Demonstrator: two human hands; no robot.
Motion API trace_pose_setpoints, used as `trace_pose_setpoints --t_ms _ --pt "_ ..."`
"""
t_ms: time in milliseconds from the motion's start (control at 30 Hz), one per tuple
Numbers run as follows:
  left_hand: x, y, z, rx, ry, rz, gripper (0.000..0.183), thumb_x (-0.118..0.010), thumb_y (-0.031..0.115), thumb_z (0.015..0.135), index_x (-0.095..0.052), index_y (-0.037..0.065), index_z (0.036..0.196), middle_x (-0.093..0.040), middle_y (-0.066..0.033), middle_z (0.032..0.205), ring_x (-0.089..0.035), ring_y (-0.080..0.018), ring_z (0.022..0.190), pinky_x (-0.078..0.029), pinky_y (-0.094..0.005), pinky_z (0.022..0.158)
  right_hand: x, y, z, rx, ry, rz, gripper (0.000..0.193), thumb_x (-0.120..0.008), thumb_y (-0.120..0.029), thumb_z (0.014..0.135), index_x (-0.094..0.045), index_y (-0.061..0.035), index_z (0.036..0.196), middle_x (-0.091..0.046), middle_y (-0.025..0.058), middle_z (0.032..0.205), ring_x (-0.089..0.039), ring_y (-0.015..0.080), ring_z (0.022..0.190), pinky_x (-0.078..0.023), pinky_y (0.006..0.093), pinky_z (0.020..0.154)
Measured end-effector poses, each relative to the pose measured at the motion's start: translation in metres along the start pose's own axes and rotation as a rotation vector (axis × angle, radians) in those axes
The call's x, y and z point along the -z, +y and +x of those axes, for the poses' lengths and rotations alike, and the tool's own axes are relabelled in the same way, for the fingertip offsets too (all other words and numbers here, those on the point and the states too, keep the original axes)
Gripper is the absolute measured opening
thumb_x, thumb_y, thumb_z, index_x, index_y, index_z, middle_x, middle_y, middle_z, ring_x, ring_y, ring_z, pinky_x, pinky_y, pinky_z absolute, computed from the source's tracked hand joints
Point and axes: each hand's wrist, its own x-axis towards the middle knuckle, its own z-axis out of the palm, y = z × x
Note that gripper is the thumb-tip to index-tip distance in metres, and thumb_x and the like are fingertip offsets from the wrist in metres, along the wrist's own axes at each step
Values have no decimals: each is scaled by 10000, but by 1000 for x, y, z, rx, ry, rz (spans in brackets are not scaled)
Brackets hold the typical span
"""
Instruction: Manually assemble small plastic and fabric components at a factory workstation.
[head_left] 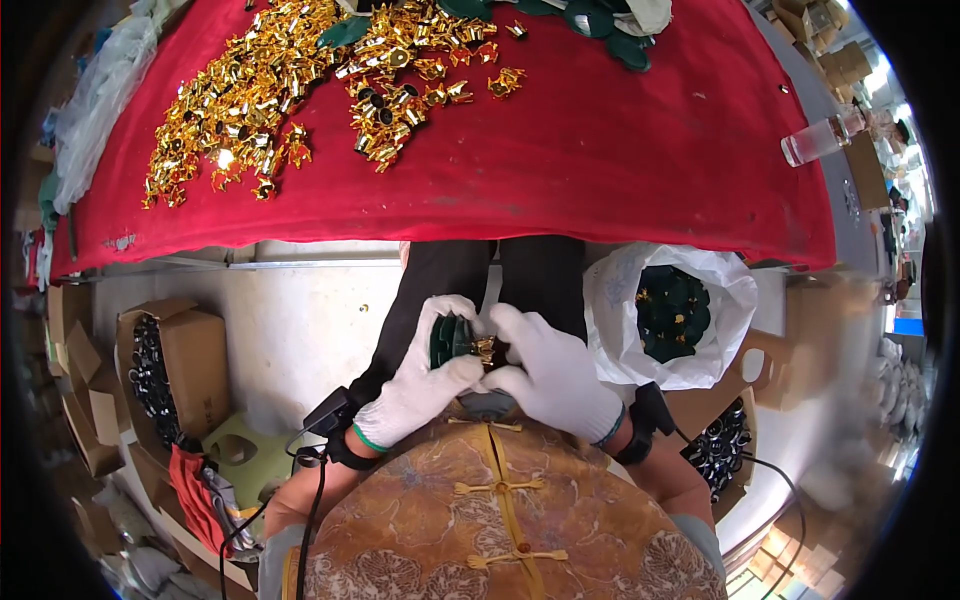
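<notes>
- A bench (600, 170) draped in red cloth fills the upper part of the view, bending with the lens.
- A wide heap of gold metal clips (250, 90) spreads over its left and middle; a few dark green discs (600, 25) lie at its far edge.
- A clear plastic bottle (822, 138) lies on its side near the bench's right end.
- Below the bench edge, right of the person's dark trousers, an open white plastic bag (625, 330) holds more dark green pieces with a few gold bits among them.
- On the floor to the left, an open cardboard box (195, 345) is full of small black parts; another batch of black parts (722, 445) sits lower right.
- Both hands wear white knit gloves and meet over the lap, just above the person's patterned brown garment.
- The left hand (425, 385) is closed round a small stack of dark green discs (450, 338), held on edge.
- The right hand (550, 375) pinches a small gold clip (488, 350) against that stack, fingers curled over it.
- The green pieces look matte and rounded; the clip is shiny, largely hidden by the gloved fingers.
</notes>
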Motion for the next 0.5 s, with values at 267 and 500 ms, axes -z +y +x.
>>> trace_pose_setpoints --t_ms 267,500 --pt "-9 -5 -5 65 39 77 533 -739 127 913 -441 81 1352 -475 -76 1148 -536 -152 973 -500 -299 885 -34 12 -12 137 37 -192 343 -746 -267 928 -622 -52 1164 -683 153 965 -695 341 737 -553 433 645" --pt "-3 -1 8 -411 -170 691 792 -960 184 731 -444 66 1319 -503 -120 1148 -587 -198 978 -532 -366 844 -13 22 -1 -672 -317 1191 482 -518 -443 1125 -656 -29 918 -559 -10 631 -555 105 473 -462 283 469"
